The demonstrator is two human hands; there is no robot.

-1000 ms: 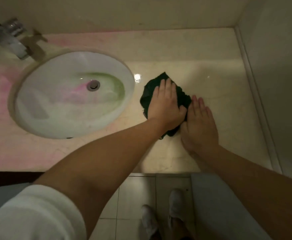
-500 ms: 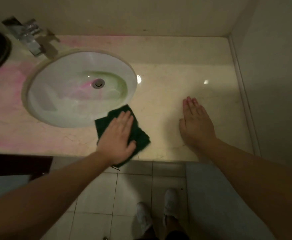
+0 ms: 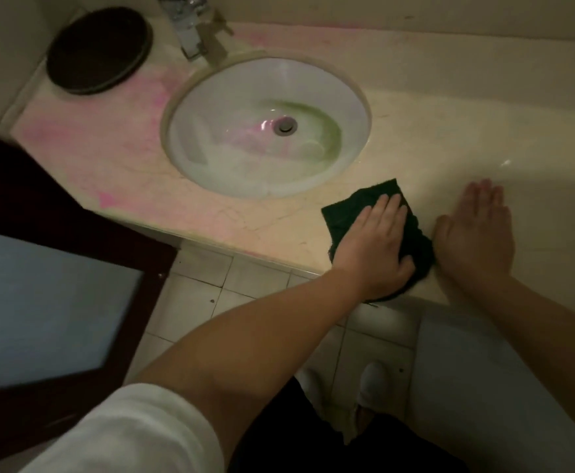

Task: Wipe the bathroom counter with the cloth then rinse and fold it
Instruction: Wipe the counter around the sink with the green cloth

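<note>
A dark green cloth [image 3: 351,208] lies flat on the beige marble counter [image 3: 433,138], near the front edge and just right of the sink. My left hand [image 3: 375,247] presses down on the cloth with fingers together, covering most of it. My right hand [image 3: 475,233] rests palm-down on the bare counter right beside the cloth, fingers spread, holding nothing.
A white oval sink [image 3: 211,107] with pink and green stains sits left of the cloth, with a chrome faucet [image 3: 190,32] behind it. A dark round tray [image 3: 98,49] stands at the back left. Pink stains mark the left counter. A dark door [image 3: 40,268] is at the left.
My left hand has slid the cloth to the right along the front edge until it sits against my right hand. The view has swung left.
</note>
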